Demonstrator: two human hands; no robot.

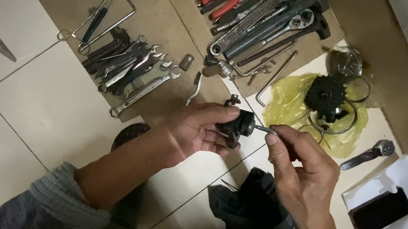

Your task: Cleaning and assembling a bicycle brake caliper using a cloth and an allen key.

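Gripping a black part [237, 124] in the left hand [195, 130], right hand [298, 167] pinching a thin tool [264, 129] against it, wrenches [133, 71] beyond, sprocket [325, 97] nearby

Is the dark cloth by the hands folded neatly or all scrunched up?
Scrunched up: the dark cloth lies in a bunched, creased heap under the right hand.

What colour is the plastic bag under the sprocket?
Yellow, translucent plastic bag beneath the black sprocket; shows best in the head view.

Left hand [195, 130]: palm up, fingers curled closed in a grip.
Right hand [300, 170]: thumb and forefinger pinched together, wrist bent inward.
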